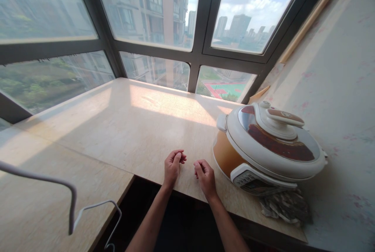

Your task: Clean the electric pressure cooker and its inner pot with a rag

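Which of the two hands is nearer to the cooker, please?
The right hand: it is closer to the tan side of the cooker, while the left hand lies farther away, beyond it.

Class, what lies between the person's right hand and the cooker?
Head view: between the right hand and the cooker, only a bare strip of countertop.

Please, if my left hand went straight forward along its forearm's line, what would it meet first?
Probably the window frame's upright bar, across the pale surface; no object shows on that line. How high the left hand sits is unclear.
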{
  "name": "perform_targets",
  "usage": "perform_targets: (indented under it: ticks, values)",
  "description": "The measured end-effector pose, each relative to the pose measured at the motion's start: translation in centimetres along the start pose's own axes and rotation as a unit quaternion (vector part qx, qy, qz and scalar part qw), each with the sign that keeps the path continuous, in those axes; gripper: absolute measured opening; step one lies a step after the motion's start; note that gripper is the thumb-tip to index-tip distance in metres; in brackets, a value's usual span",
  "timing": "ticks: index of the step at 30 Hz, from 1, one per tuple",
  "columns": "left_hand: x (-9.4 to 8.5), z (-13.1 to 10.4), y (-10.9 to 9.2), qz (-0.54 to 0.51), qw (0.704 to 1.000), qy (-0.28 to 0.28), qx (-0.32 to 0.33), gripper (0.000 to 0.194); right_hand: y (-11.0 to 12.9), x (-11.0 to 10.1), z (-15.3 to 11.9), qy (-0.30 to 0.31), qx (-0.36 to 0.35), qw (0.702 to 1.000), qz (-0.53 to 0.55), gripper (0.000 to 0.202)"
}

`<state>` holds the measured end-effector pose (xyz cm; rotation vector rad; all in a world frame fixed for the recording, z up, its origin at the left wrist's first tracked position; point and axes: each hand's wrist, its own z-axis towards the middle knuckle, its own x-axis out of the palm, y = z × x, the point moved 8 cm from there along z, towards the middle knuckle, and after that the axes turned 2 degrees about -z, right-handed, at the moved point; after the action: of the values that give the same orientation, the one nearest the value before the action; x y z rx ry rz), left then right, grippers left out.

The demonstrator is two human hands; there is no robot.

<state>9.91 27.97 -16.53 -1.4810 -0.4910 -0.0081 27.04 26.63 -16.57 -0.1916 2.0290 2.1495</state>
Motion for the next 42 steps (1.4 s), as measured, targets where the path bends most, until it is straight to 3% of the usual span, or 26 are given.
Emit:
perform_targets:
  ticks: [42]
  values:
    - [0.14, -0.03, 0.08, 0.011, 1.000, 0.001, 0.001, 0.035, -0.32, 0.11, 0.16, 0.003, -0.002, 1.000, 0.005, 0.036]
